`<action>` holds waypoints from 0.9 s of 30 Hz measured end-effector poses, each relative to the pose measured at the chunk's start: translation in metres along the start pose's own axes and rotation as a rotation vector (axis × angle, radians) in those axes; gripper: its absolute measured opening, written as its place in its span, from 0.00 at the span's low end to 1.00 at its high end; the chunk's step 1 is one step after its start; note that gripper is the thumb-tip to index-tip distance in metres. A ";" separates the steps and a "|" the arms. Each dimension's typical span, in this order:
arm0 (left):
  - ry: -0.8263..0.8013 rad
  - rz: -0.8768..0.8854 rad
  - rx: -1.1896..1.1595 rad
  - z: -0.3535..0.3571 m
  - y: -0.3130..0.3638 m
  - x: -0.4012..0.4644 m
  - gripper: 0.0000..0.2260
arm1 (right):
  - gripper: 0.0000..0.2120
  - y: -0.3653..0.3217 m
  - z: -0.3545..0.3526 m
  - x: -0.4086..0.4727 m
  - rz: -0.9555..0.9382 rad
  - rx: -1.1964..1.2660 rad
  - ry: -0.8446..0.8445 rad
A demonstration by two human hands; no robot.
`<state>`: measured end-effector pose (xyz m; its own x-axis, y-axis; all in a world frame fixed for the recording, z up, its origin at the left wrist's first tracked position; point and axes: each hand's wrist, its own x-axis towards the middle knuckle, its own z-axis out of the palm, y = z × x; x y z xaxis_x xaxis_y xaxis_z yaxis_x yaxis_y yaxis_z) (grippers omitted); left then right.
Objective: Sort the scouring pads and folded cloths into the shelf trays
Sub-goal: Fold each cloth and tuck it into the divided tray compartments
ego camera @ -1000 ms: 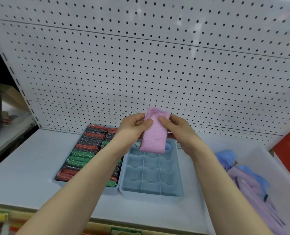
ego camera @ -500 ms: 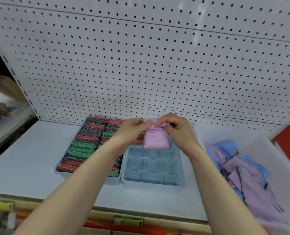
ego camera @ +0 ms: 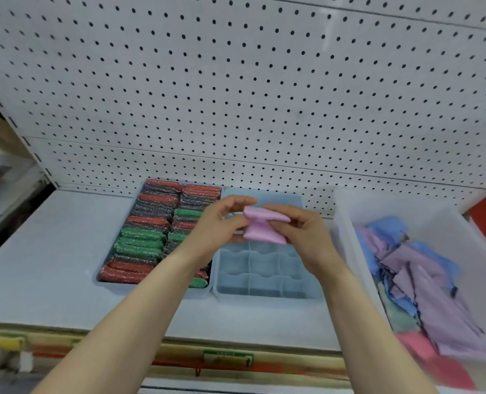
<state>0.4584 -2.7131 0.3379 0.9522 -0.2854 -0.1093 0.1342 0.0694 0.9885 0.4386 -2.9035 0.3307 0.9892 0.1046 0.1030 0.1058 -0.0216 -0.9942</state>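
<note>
— Pegboard (ego camera: 236, 95) fills the back, and the white shelf (ego camera: 51, 251) under it carries everything else. What's where?

— At the right, a big clear bin (ego camera: 350, 223) of loose cloths (ego camera: 423, 280), purple and blue. At the left, a tray of scouring pads (ego camera: 151, 237), packed in red, green and dark rows. Between them, the blue divided tray (ego camera: 264, 282), its near compartments showing nothing inside.

— And the piece in hand?

— A pink cloth (ego camera: 261, 226), held above the back of the divided tray. The left hand (ego camera: 222, 223) pinches its left edge, fingers curled round it; the right hand (ego camera: 301, 234) grips the right side the same way.

— So the fold is underway?

— I'd judge so. To do it well: bring the edges level, press the crease flat, and keep the bundle narrow enough for one compartment. Let go too soon and it'll likely spring open.
</note>
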 end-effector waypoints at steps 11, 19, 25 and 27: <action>0.000 0.028 0.165 -0.017 -0.036 0.004 0.13 | 0.11 0.017 0.005 -0.002 0.377 0.087 0.000; 0.063 0.398 1.071 -0.049 -0.061 0.020 0.16 | 0.04 0.049 0.006 0.028 0.321 -0.575 0.048; 0.023 0.388 1.222 -0.065 -0.071 0.044 0.17 | 0.08 0.076 0.033 0.074 0.150 -0.946 0.126; 0.042 0.392 1.190 -0.068 -0.075 0.045 0.17 | 0.09 0.085 0.043 0.086 0.144 -1.037 0.051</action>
<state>0.5098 -2.6663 0.2516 0.8829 -0.4088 0.2311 -0.4696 -0.7687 0.4343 0.5284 -2.8538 0.2539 0.9999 -0.0082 0.0112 -0.0017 -0.8747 -0.4846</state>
